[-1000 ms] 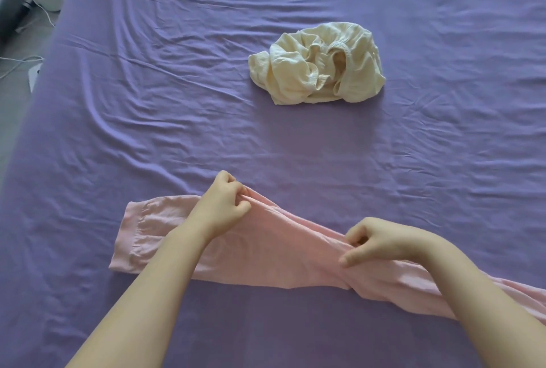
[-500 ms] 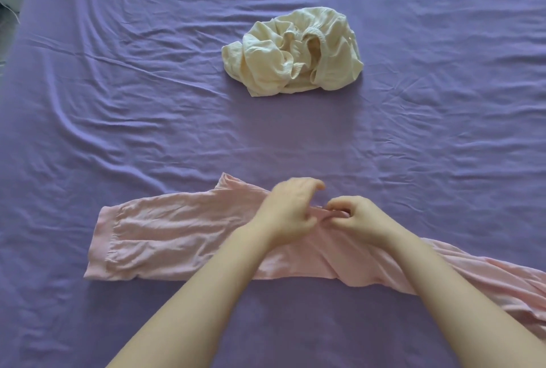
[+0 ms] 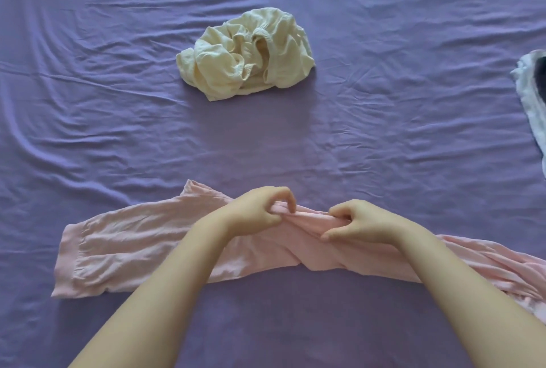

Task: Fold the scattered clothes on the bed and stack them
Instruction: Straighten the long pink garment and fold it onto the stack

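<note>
Close together, left hand (image 3: 260, 214), right hand (image 3: 359, 224), both hands pinching pink garment (image 3: 133, 246) edge.

I see only the wrinkled purple cotton bed sheet (image 3: 118, 131), w/ creases across it, prob. fitted.

Two forearms bare to frame edge, no sleeves. Left hand (image 3: 256, 214) and right hand (image 3: 359, 223) bare: no rings, no gloves, no watch.

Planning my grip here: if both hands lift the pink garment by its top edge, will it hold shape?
Probably not: the pink garment lies thin and creased, so it should drape limply. It bunches where the hands pinch it, suggesting light, soft cloth.
</note>
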{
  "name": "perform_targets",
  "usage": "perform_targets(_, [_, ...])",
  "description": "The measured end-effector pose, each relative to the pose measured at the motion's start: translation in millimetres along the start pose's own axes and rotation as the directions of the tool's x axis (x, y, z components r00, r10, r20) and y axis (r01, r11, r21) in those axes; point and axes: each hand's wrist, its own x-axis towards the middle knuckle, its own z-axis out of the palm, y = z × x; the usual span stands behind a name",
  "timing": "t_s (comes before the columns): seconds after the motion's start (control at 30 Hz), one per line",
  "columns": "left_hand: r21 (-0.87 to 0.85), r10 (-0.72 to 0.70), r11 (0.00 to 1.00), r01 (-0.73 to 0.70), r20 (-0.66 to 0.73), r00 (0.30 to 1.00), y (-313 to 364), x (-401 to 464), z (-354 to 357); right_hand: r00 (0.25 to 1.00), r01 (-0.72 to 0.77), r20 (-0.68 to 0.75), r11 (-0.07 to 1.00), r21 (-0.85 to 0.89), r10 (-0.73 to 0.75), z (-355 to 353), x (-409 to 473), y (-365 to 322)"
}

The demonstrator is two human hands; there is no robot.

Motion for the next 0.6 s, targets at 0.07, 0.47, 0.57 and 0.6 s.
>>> perform_targets(0.07, [-0.012,0.007,1.000,-0.007,0.002,1.000,-2.6,-0.5,0.3,0.999,-0.020,-0.043,1.000,0.003,0.020,-5.7,-10.3,11.8])
perform_targets(0.47, [0.129,-0.094,0.988,0.089,0.030,0.995,3.2,9.3,14.3,0.984,0.029,-0.177,0.999,0.013,-0.026,-21.9,-56.7,41.6])
perform_targets(0.57, [0.128,-0.134,0.983,0.129,0.028,0.991,2.4,7.8,10.3,0.999,0.005,-0.036,0.999,0.036,-0.004,-21.8,-64.9,40.8])
perform_targets(0.6, [0.116,-0.160,0.981,0.154,0.043,0.986,3.0,7.1,7.1,1.000,-0.003,0.025,0.998,0.069,0.001,-21.4,-65.6,41.3])
